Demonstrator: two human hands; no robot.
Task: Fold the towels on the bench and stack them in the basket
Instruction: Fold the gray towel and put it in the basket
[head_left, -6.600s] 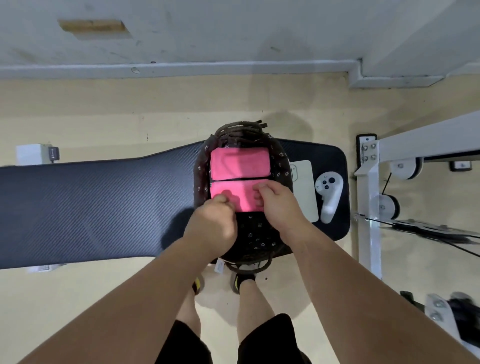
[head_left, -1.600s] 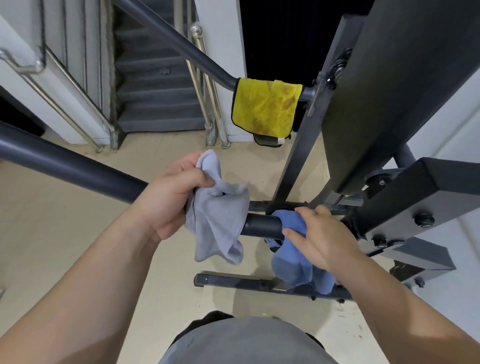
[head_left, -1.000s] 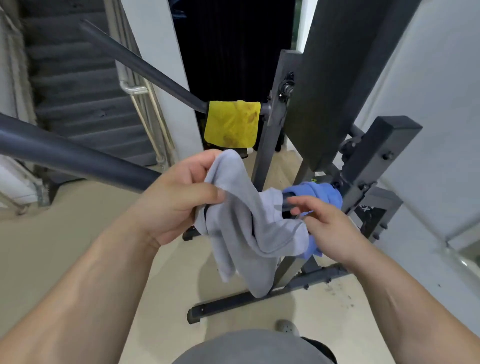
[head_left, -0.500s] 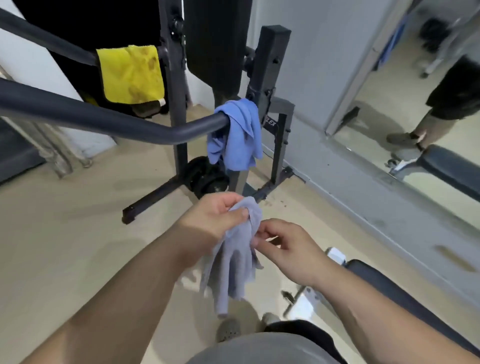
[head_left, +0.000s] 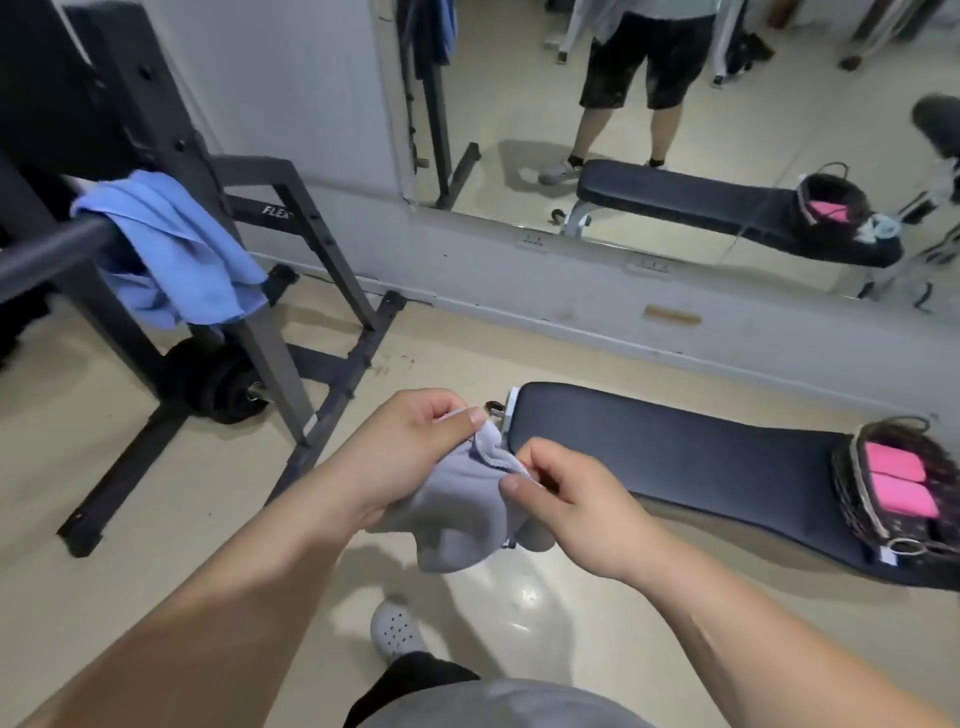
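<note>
My grip is a double pinch: the left hand (head_left: 400, 457) holds the grey towel (head_left: 457, 514) between thumb and curled fingers near its upper edge, and the right hand (head_left: 576, 509) nips the stitched hem between thumb and forefinger just beside it. The towel sits at the centre of the frame, bunched and hanging in soft lobes below both hands, clear of the floor and not yet spread, so I cannot read a long axis in it. What matters for the next move is the surface (head_left: 675, 457): it lies to the right of my grip, its long axis running left to right across the frame and dipping a little toward the right edge. Its near end sits just behind the right hand, so that hand is the closer one and, I judge, should lead the towel across while the left follows. The basket (head_left: 847, 483) stands at the far right end of the surface, well apart from the grip, with two folded pink towels (head_left: 898, 486) lying side by side inside it. I reckon the bare padding between hands and basket is where the folding should happen. A blue towel (head_left: 176, 249) hangs over a bar (head_left: 47, 249) at the upper left.
</note>
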